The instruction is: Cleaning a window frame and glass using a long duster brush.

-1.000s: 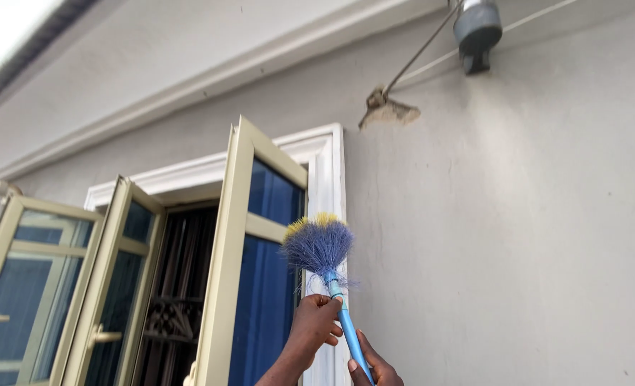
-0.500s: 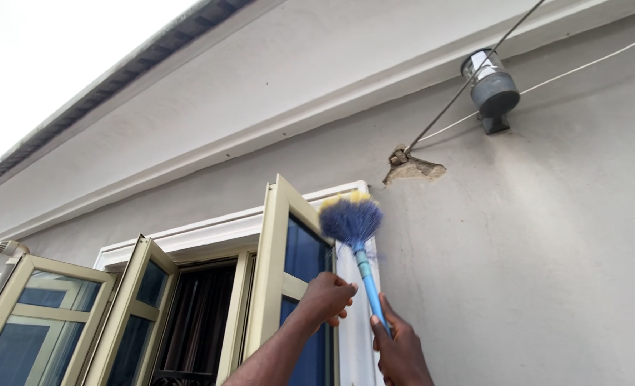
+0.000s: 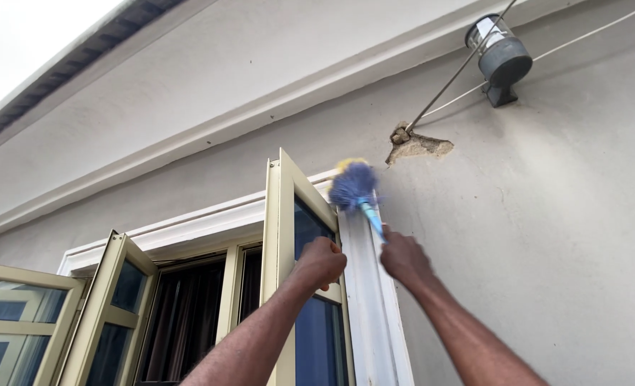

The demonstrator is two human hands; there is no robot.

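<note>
The right hand (image 3: 403, 256) is clenched around the blue handle of a blue-and-yellow duster (image 3: 353, 184), whose blurred head sits at the white window frame's (image 3: 364, 286) top corner. The left hand (image 3: 321, 261), apparently fisted, rests against the open window sash (image 3: 283, 214).

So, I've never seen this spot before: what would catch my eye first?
The blue brush with yellow tips, raised to the window frame's top corner, held by the right hand; the left hand is beside it. Above right, a broken plaster patch and a grey wall lamp.
</note>
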